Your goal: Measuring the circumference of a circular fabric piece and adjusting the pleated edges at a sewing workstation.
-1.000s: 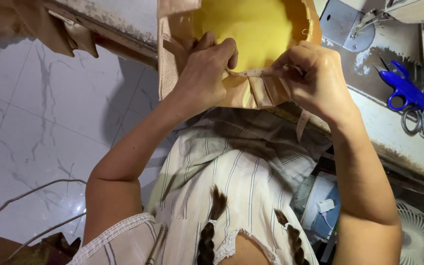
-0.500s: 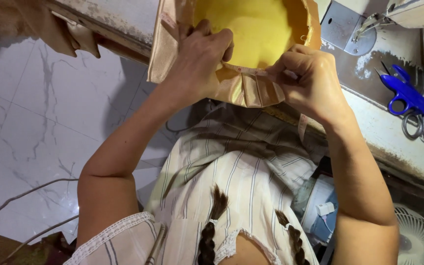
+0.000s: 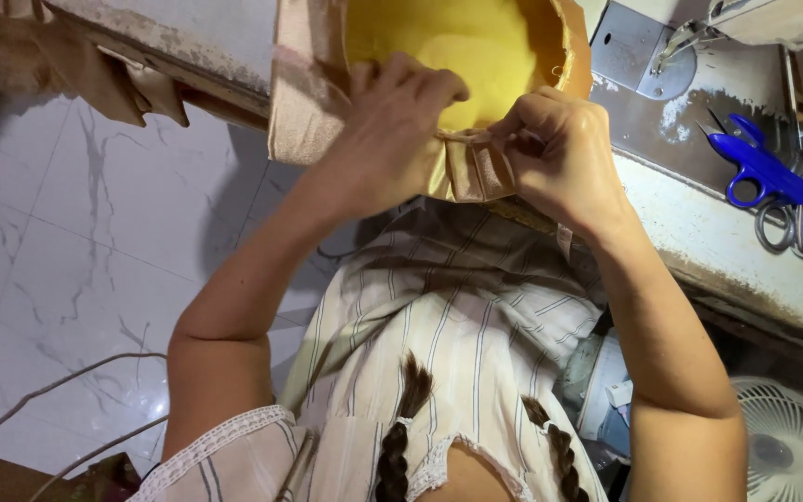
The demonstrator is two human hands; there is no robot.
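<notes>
The left hand [image 3: 392, 139] and right hand [image 3: 555, 144] both pinch closed on the pleated beige fabric [image 3: 467, 172]; yellow cloth [image 3: 457, 46] lies just beyond the fingertips.

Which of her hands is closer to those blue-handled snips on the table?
Right. The right hand pinches the tan pleated fabric just left of the blue-handled snips; the left hand sits farther away.

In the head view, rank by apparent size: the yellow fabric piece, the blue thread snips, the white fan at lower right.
1. yellow fabric piece, largest, though cut off by the frame.
2. white fan, only partly in view and lower down, so its rank is unsure.
3. blue thread snips, smallest.
</notes>
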